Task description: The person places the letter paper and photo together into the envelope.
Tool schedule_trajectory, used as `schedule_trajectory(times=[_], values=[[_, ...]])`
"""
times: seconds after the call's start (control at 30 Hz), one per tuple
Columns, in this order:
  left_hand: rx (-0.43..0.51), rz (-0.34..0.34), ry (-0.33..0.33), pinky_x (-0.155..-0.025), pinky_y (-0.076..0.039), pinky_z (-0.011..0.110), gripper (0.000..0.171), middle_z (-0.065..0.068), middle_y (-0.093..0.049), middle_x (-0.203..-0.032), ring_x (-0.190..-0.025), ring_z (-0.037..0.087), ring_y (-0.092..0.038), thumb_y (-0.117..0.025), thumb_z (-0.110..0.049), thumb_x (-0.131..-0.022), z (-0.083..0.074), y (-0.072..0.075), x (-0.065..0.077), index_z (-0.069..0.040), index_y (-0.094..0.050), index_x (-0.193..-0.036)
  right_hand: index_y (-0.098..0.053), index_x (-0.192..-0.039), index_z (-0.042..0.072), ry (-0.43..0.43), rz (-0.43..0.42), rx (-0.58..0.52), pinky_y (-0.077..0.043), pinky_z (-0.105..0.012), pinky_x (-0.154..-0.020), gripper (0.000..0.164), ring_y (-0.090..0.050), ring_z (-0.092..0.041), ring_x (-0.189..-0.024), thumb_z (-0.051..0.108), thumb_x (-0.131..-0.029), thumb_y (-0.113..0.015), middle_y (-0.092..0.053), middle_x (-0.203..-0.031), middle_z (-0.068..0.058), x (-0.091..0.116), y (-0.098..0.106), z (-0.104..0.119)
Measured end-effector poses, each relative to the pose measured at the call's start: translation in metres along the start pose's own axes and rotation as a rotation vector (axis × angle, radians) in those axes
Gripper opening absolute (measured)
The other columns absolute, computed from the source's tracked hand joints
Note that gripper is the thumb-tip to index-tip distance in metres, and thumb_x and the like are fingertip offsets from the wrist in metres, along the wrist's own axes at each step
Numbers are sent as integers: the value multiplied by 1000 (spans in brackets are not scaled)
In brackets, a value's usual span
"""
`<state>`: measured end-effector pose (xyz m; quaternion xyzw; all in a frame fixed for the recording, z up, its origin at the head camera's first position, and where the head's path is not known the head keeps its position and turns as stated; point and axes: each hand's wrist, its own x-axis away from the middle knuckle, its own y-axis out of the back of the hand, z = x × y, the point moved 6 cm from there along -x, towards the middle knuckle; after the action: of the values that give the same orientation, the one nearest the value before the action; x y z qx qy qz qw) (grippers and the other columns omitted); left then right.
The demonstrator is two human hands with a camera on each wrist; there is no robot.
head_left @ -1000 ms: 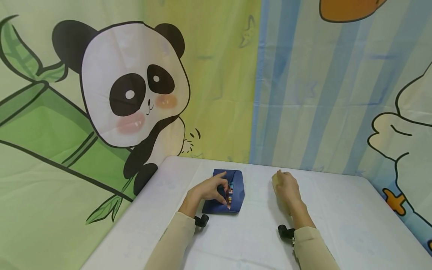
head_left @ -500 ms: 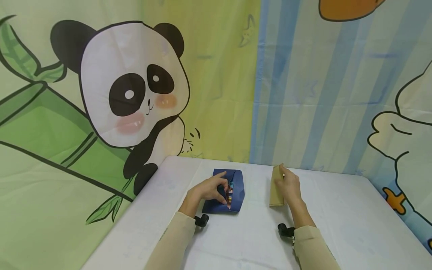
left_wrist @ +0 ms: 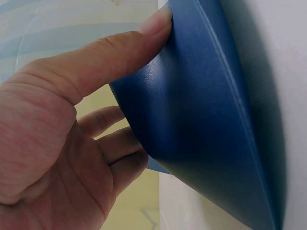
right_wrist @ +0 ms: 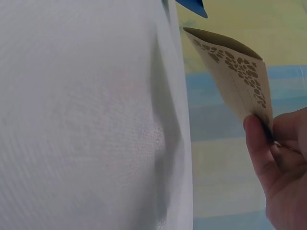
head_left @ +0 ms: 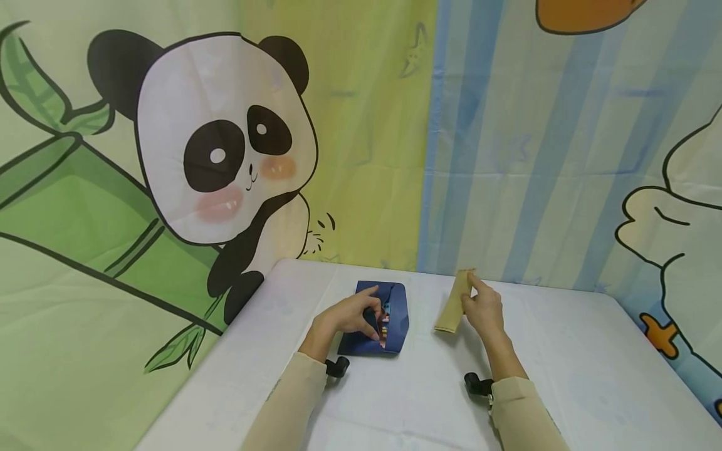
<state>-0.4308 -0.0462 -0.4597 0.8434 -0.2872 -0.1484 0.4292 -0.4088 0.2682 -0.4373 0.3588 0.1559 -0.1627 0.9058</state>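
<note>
On the left half of the white table lies a dark blue paper envelope, with a strip of colourful print showing in its opening. My left hand pinches the envelope's raised edge. In the left wrist view the thumb presses one face of the bowed blue paper, with the other fingers partly hidden behind it. Further right, my right hand holds a narrow tan paper sleeve by its right edge, tilted above the table. Seen from the right wrist, the sleeve has a gaping end and brown spotted print.
A white cloth covers the table. Behind it hangs a curtain with a panda picture and blue stripes. Each wrist wears a small black camera, such as the right camera.
My right hand has turned the tan sleeve from edge-on to face up, swinging its near end leftward towards the envelope. The left hand and the blue envelope have stayed put.
</note>
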Motion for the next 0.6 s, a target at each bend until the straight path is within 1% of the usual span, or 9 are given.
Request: schedule_trajectory(times=[0.13, 0.2, 0.3, 0.43, 0.6], values=[[5, 1, 0, -122, -31, 61, 38, 11, -17, -175, -158, 45, -23, -96, -19, -73, 0, 0, -1, -20, -63, -91, -61, -141, 1, 15, -8, 16, -55, -29, -58, 45, -75, -34, -83, 5, -97, -66, -67, -131, -30, -1, 0, 1], [5, 0, 0, -122, -31, 61, 38, 10, -17, -175, -158, 45, -23, -96, -19, -73, 1, 0, -1, -20, -63, -90, -64, -138, 0, 16, -14, 21, -56, -29, -60, 43, -76, -36, -88, 8, -97, -67, -67, -131, -29, -2, 0, 1], [6, -3, -1, -122, -32, 61, 38, 11, -17, -175, -158, 45, -23, -96, -19, -73, 0, 0, -2, -20, -62, -90, -62, -140, 0, 11, -10, -5, -56, -29, -59, 45, -77, -35, -86, 8, -96, -68, -66, -133, -29, -2, -1, 1], [9, -8, 2, -121, -33, 61, 38, 11, -18, -175, -158, 44, -23, -97, -18, -72, 1, -1, -2, -21, -62, -89, -53, -148, -1, 3, 30, -76, -55, -25, -58, 57, -78, -29, -79, 6, -94, -69, -59, -143, -31, -2, -5, 2], [3, -14, 6, -122, -33, 60, 39, 11, -19, -175, -158, 43, -24, -97, -19, -72, 2, -1, -3, -23, -62, -87, -42, -156, 1, -12, 96, -122, -54, -21, -62, 70, -79, -26, -84, 6, -94, -73, -48, -154, -29, -2, -9, 3]])
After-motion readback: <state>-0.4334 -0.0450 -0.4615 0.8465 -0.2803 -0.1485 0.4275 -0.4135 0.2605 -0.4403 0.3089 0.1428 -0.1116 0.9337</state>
